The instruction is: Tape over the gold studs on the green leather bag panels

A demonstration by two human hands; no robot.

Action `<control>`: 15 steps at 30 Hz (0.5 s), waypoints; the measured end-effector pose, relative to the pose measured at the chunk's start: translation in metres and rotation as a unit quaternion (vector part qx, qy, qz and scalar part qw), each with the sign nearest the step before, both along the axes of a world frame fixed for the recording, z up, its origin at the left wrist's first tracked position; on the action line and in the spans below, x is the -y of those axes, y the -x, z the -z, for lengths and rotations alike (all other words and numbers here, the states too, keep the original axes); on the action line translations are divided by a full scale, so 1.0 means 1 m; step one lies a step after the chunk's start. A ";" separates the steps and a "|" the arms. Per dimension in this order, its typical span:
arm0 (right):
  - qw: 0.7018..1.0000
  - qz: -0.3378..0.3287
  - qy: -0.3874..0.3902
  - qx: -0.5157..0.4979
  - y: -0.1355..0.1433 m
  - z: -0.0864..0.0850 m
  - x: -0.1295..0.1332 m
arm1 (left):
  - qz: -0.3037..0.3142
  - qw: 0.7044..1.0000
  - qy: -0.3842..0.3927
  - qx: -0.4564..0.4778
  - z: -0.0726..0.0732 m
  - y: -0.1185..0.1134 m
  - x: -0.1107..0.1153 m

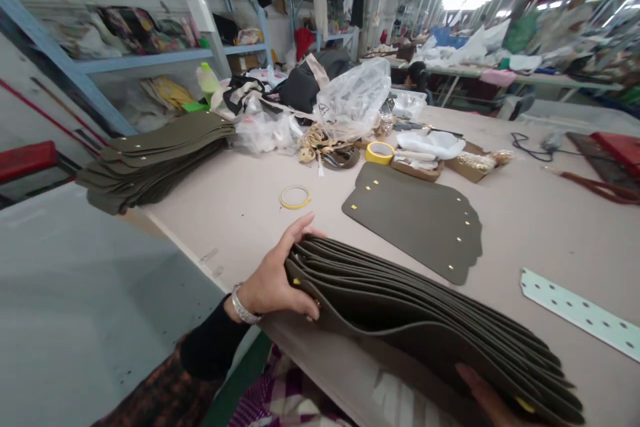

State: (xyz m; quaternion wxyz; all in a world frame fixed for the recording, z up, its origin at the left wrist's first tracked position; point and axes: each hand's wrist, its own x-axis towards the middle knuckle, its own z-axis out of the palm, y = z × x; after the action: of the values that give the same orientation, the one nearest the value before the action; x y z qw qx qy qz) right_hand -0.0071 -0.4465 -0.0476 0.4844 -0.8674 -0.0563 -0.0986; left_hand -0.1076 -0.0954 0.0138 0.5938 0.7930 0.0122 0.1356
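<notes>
A thick stack of dark olive panels [425, 300] stands on edge at the front of the table. My left hand [280, 277] grips its left end, thumb on the near face and fingers over the far side. At the lower right, my right hand [483, 393] presses the near face; its other fingers are hidden behind or below the stack. The nearest panel bows away from the others. Beyond the stack lies a flat olive panel [415, 217] with small yellow marks and metal studs. Another pile of olive panels [160, 153] rests at the table's left edge.
On the table [240, 213] lie a thin yellow tape ring [295, 197], a thicker yellow roll [380, 152], a perforated pale green strip [583, 313] and plastic bags [357, 97]. Shelves [150, 60] stand at the left. A person [570, 20] is at a far table.
</notes>
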 end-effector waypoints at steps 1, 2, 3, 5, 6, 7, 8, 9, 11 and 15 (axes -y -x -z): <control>1.000 0.012 0.010 -0.002 0.001 -0.001 -0.001 | 0.009 1.000 -0.009 -0.012 -0.002 0.003 0.000; 1.000 0.025 0.019 -0.003 0.002 -0.001 -0.002 | 0.019 0.999 -0.017 -0.023 -0.003 0.005 0.000; 0.999 0.033 0.023 -0.003 0.002 0.000 -0.004 | 0.025 0.999 -0.024 -0.031 -0.003 0.007 -0.001; 0.999 0.037 0.018 -0.004 0.001 0.000 -0.006 | 0.018 0.998 -0.036 -0.040 0.000 0.011 -0.002; 0.999 0.033 0.017 -0.005 -0.001 -0.001 -0.008 | 0.001 0.998 -0.045 -0.044 0.001 0.012 -0.001; 0.999 0.028 0.020 -0.005 -0.002 -0.003 -0.009 | -0.021 0.997 -0.054 -0.048 0.003 0.012 -0.001; 0.999 0.025 0.028 -0.004 -0.004 -0.005 -0.011 | -0.045 0.996 -0.061 -0.049 0.004 0.012 0.001; 0.999 0.025 0.039 -0.001 -0.005 -0.009 -0.013 | -0.065 0.994 -0.066 -0.050 0.005 0.012 0.002; 0.998 0.029 0.048 0.006 -0.006 -0.019 -0.018 | -0.087 0.993 -0.060 -0.054 0.004 0.009 0.004; 0.999 0.014 -0.014 -0.045 -0.007 -0.041 -0.024 | -0.099 0.991 -0.034 -0.083 -0.008 -0.007 0.003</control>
State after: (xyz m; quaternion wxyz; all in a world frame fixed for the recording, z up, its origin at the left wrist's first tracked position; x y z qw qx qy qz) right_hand -0.0003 -0.4230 -0.0063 0.4972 -0.8648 -0.0211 -0.0665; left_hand -0.1002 -0.0984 0.0218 0.5473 0.8161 0.1348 0.1277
